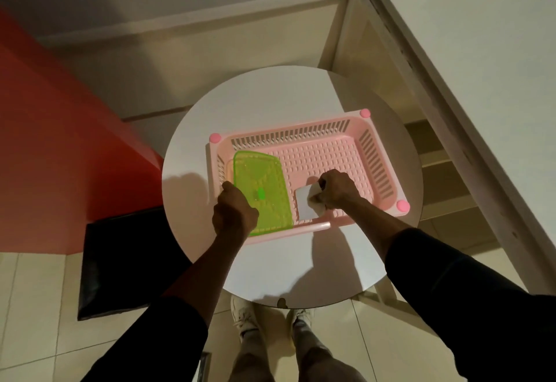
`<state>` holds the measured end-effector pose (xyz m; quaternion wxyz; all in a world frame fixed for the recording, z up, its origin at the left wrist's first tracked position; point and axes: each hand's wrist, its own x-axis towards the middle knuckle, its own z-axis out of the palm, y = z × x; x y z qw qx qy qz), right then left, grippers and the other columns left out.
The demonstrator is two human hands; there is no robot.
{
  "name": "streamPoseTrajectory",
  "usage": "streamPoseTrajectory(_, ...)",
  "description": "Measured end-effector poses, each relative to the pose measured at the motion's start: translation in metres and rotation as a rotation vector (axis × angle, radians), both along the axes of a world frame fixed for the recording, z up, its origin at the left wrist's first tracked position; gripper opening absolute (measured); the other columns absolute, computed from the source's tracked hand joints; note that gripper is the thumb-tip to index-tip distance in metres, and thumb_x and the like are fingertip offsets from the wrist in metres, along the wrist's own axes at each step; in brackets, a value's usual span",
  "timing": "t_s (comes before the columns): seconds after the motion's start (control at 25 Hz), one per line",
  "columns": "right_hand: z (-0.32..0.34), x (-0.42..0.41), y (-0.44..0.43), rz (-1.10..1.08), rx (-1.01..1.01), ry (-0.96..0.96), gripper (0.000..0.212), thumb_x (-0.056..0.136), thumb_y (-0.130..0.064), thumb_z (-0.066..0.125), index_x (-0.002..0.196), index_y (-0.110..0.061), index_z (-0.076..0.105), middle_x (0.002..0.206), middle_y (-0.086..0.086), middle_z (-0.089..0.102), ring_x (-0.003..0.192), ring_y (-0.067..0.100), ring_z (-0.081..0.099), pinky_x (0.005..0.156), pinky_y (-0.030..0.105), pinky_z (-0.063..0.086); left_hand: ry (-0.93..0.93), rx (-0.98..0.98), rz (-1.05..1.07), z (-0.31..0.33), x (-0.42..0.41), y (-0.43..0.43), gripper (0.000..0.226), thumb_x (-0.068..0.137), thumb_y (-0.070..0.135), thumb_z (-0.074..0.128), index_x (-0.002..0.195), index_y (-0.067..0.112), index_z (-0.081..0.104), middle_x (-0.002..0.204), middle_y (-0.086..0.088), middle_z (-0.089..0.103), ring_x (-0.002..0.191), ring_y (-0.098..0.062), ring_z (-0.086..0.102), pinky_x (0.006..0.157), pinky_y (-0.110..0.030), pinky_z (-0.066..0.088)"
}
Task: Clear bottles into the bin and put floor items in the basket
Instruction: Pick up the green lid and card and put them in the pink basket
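Observation:
A pink slotted basket (325, 153) sits on a round white table (264, 101). Inside its left part lies a translucent green lid (261, 189). My left hand (233, 213) is closed on the lid's near left edge, over the basket's left wall. A flat white box (304, 205) rests in the basket's near middle, and my right hand (335, 189) grips its right side. No bottles are in view.
A black bin (120, 261) stands on the tiled floor left of the table, beside a red wall (60, 141). A white shelf unit (451, 110) rises on the right. My shoes (246, 318) show under the table's near edge.

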<state>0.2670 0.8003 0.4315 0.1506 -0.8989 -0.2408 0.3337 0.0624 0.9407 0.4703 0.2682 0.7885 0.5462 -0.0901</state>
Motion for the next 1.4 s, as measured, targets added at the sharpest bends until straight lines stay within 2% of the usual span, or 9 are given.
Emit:
streamPoseTrajectory(0.2, -0.008, 0.000, 0.017, 0.060, -0.056, -0.003, 0.035, 0.077, -0.019, 0.090, 0.105, -0.005, 0.074, 0.109, 0.015, 0.075, 0.093, 0.030, 0.072, 0.085, 0.044, 0.062, 0.250, 0.293, -0.334, -0.004, 0.009, -0.016, 0.080, 0.103, 0.009, 0.055, 0.165, -0.006, 0.008, 0.153, -0.022, 0.044, 0.115, -0.032, 0.070, 0.089, -0.040, 0.060)
streamPoseTrajectory(0.28, -0.009, 0.000, 0.020, 0.090, -0.078, -0.010, 0.040, 0.076, -0.021, 0.091, 0.108, -0.006, 0.073, 0.112, 0.016, 0.074, 0.098, 0.033, 0.072, 0.088, 0.047, 0.061, 0.316, 0.265, -0.402, -0.002, 0.015, -0.022, 0.059, 0.102, -0.005, 0.025, 0.160, -0.011, 0.017, 0.156, -0.033, 0.038, 0.120, -0.036, 0.064, 0.088, -0.040, 0.060)
streamPoseTrajectory(0.36, -0.010, -0.001, 0.020, 0.147, -0.103, -0.027, 0.051, 0.076, -0.026, 0.091, 0.116, -0.006, 0.067, 0.116, 0.016, 0.072, 0.102, 0.035, 0.069, 0.090, 0.048, 0.059, 0.445, 0.325, -0.529, -0.007, 0.023, -0.025, 0.059, 0.100, -0.009, 0.006, 0.155, -0.013, 0.028, 0.164, -0.040, 0.024, 0.144, -0.049, 0.045, 0.106, -0.048, 0.053)
streamPoseTrajectory(0.48, -0.014, -0.007, 0.014, 0.266, -0.133, -0.165, 0.065, 0.081, -0.033, 0.085, 0.130, -0.005, 0.051, 0.120, 0.016, 0.065, 0.105, 0.037, 0.065, 0.088, 0.047, 0.056, 0.381, 0.284, -0.786, -0.021, 0.031, -0.021, 0.069, 0.102, 0.028, 0.059, 0.160, 0.000, 0.032, 0.177, -0.028, 0.006, 0.165, -0.043, 0.012, 0.128, -0.055, 0.027)
streamPoseTrajectory(0.56, -0.017, -0.011, 0.009, 0.311, -0.126, -0.222, 0.067, 0.085, -0.028, 0.079, 0.136, -0.004, 0.042, 0.122, 0.019, 0.062, 0.104, 0.039, 0.065, 0.087, 0.049, 0.057, 0.329, 0.136, -0.912, -0.029, 0.034, -0.019, 0.068, 0.105, 0.043, 0.058, 0.160, 0.010, 0.036, 0.180, -0.018, 0.005, 0.167, -0.035, 0.010, 0.130, -0.051, 0.024)
streamPoseTrajectory(0.72, -0.019, -0.013, 0.005, 0.302, -0.091, -0.171, 0.078, 0.085, -0.026, 0.079, 0.144, -0.003, 0.035, 0.126, 0.021, 0.060, 0.109, 0.041, 0.064, 0.091, 0.050, 0.055, 0.346, 0.001, -0.823, -0.036, 0.037, -0.013, 0.072, 0.105, 0.051, 0.057, 0.162, 0.014, 0.034, 0.180, -0.009, 0.005, 0.167, -0.030, 0.011, 0.121, -0.053, 0.038)
streamPoseTrajectory(0.96, -0.021, -0.020, 0.005, 0.209, -0.092, -0.078, 0.084, 0.085, -0.026, 0.079, 0.148, 0.002, 0.030, 0.129, 0.020, 0.064, 0.113, 0.039, 0.065, 0.095, 0.043, 0.054, 0.352, 0.029, -0.823, -0.031, 0.040, -0.021, 0.072, 0.107, 0.047, 0.057, 0.157, -0.002, 0.040, 0.175, -0.022, 0.021, 0.164, -0.041, 0.012, 0.130, -0.048, 0.016)
streamPoseTrajectory(1.2, -0.020, -0.023, 0.007, 0.187, -0.121, -0.090, 0.083, 0.089, -0.036, 0.076, 0.148, 0.000, 0.030, 0.129, 0.020, 0.063, 0.115, 0.039, 0.064, 0.097, 0.043, 0.054, 0.389, 0.018, -0.711, -0.026, 0.049, -0.032, 0.078, 0.102, 0.053, 0.062, 0.159, 0.004, 0.039, 0.176, -0.022, 0.009, 0.161, -0.045, 0.019, 0.122, -0.053, 0.036)
streamPoseTrajectory(1.4, -0.010, -0.027, 0.003, 0.220, -0.048, -0.191, 0.071, 0.087, -0.035, 0.075, 0.141, -0.006, 0.038, 0.119, 0.017, 0.068, 0.102, 0.039, 0.068, 0.086, 0.046, 0.059, 0.309, 0.093, -0.647, -0.018, 0.040, -0.037, 0.072, 0.100, 0.051, 0.065, 0.151, 0.005, 0.043, 0.167, -0.021, 0.027, 0.153, -0.039, 0.033, 0.111, -0.051, 0.048)
